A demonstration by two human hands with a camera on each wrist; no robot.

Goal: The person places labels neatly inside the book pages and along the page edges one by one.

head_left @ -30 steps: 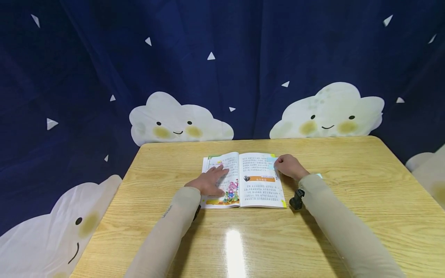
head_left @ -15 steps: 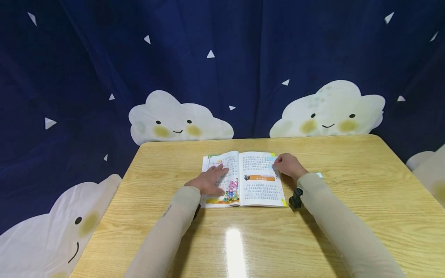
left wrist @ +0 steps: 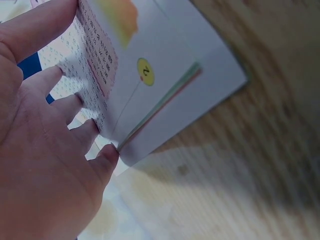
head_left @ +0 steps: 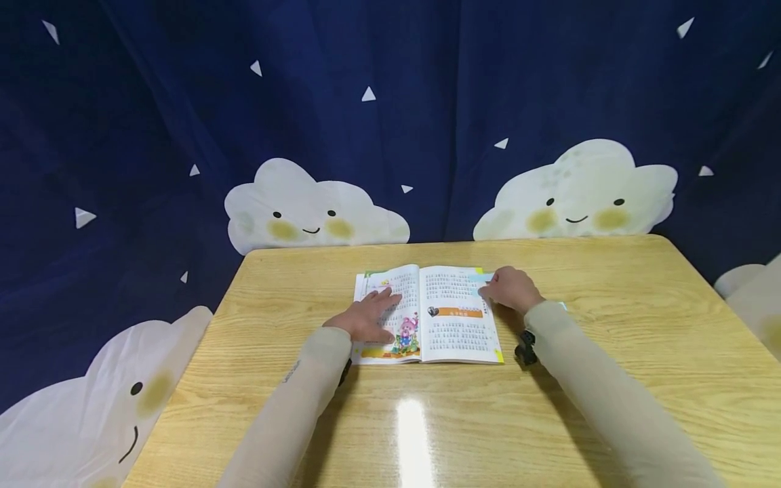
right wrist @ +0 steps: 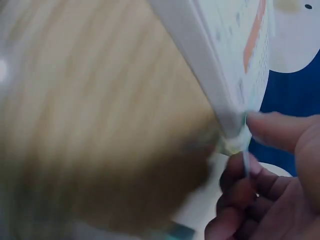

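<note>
An open book lies on the table, with printed text and a pink cartoon animal on its left page. My left hand rests spread on that page; the left wrist view shows its little finger at the page edge. At the right page's upper outer edge sits a light blue sticky note, part of it sticking out past the paper. My right hand holds this note's outer end, thumb above and curled fingers below. The fingertips hide some of the note.
A wooden table carries the book. Another light blue piece shows partly from behind the right sleeve. Behind the table hangs a dark blue curtain with smiling white clouds.
My right hand first shifts slightly left, then back right along the sticky note, uncovering a little more of its outer part. The left hand and the book stay in place.
</note>
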